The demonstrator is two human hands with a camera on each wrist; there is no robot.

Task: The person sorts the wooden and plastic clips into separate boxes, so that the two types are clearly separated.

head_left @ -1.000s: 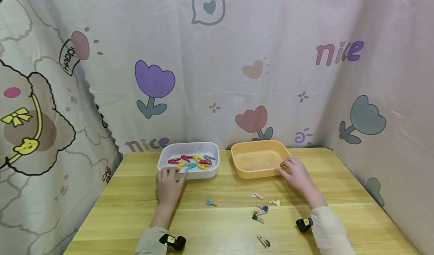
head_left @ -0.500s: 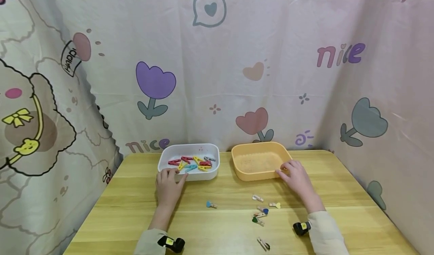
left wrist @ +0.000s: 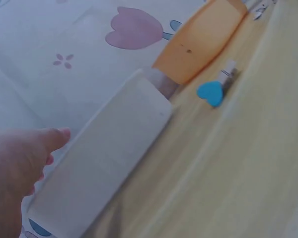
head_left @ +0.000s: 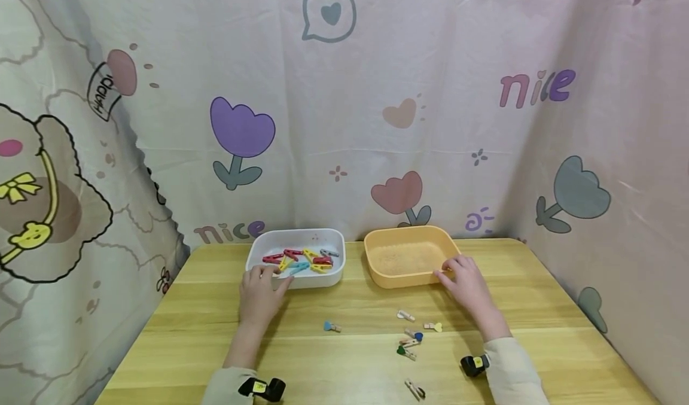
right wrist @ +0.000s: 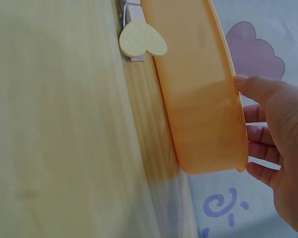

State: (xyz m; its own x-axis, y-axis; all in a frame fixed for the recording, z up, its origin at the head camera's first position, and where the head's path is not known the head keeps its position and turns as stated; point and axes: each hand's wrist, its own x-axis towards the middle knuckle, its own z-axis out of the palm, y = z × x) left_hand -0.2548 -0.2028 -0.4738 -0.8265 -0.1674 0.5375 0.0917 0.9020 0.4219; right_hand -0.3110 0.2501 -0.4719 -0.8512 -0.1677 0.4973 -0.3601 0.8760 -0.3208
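A white tray (head_left: 295,280) holding several plastic clips (head_left: 298,267) stands at the back left. My left hand (head_left: 259,297) rests at its near left rim, fingers loosely bent and thumb apart; the left wrist view shows the thumb (left wrist: 54,139) extended beside the rim. To the right is an orange tray (head_left: 411,280) with no clips visible inside. My right hand (head_left: 469,288) touches its near right corner. Seen from the right wrist, the thumb tip (right wrist: 242,79) meets the rim and the relaxed fingers (right wrist: 260,134) lie along its far side, partly hidden.
Small wooden clothespins lie in front of the trays: a blue-heart one (head_left: 332,326) on the left, a white one (head_left: 406,315), a yellow-heart one (head_left: 433,327), a green one (head_left: 406,353) and others on the right. A printed curtain (head_left: 334,124) hangs behind the table (head_left: 344,369).
Both hands keep their places at the trays. The head view has shifted slightly; trays and clothespins lie as before.
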